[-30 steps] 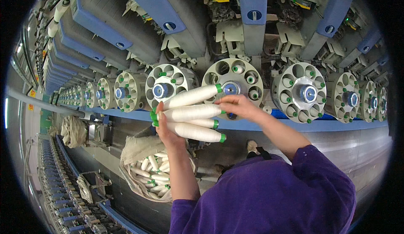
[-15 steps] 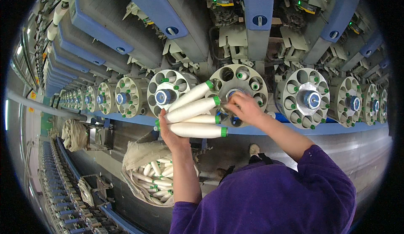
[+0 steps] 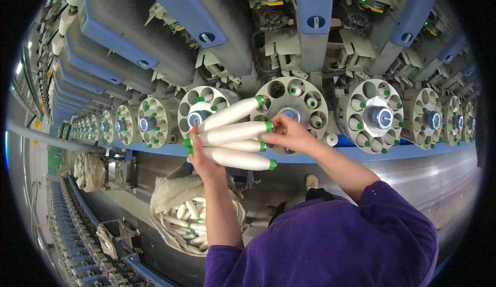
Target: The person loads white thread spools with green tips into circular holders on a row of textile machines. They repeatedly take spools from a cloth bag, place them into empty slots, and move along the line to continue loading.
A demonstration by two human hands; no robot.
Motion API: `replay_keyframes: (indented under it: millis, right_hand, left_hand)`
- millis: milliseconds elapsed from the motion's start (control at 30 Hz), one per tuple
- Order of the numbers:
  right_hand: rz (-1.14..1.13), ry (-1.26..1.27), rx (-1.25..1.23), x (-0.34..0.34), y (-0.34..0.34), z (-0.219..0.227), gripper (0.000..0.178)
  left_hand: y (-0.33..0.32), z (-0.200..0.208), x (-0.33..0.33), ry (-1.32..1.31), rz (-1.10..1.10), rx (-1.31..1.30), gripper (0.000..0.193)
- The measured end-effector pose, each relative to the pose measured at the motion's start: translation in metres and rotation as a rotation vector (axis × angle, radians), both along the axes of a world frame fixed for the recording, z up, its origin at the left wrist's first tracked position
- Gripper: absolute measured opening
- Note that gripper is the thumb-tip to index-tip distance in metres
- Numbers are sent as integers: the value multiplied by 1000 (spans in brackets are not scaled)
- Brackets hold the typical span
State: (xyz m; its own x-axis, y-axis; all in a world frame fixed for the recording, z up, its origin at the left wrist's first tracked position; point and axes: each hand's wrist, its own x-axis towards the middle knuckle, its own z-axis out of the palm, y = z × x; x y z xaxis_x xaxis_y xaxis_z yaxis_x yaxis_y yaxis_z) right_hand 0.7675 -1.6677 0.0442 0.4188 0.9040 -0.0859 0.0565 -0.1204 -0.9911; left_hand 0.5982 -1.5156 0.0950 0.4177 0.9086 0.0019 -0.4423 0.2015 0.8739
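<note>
White bobbins (image 3: 235, 133) with green tips, four of them, fanned out at the centre of the frame, their left ends clasped in the left hand (image 3: 202, 158). The right hand (image 3: 289, 133), half open with fingers bent, was at the second one's green tip; whether it pinched it, I could not tell. Just behind it stood a round grey magazine (image 3: 285, 100). More bobbins (image 3: 191, 209) lay in a cloth sack (image 3: 178, 190), lower left.
</note>
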Motion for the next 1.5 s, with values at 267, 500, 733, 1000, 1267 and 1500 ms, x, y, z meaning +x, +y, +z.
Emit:
replay_keyframes:
  millis: [267,500,733,1000,1267,1500]
  right_hand:
    - [-121,492,-101,-7,-13,-6,33]
    - [-102,810,200,10,-21,-5,29]
    - [-17,663,37,-9,-9,-9,28]
    - [-78,237,365,-2,-1,13,30]
    - [402,-42,-33,-26,38,19,36]
    - [-87,440,-45,39,-30,-36,27]
  left_hand:
    - [-2,-4,-19,-47,39,-92,48]
    - [2,-18,-19,-60,-75,-135,46]
    - [2,-20,16,169,-75,219,30]
    - [-13,-20,46,598,-134,660,36]
    - [13,18,-31,-173,-83,-60,50]
    - [0,15,-76,-309,128,6,52]
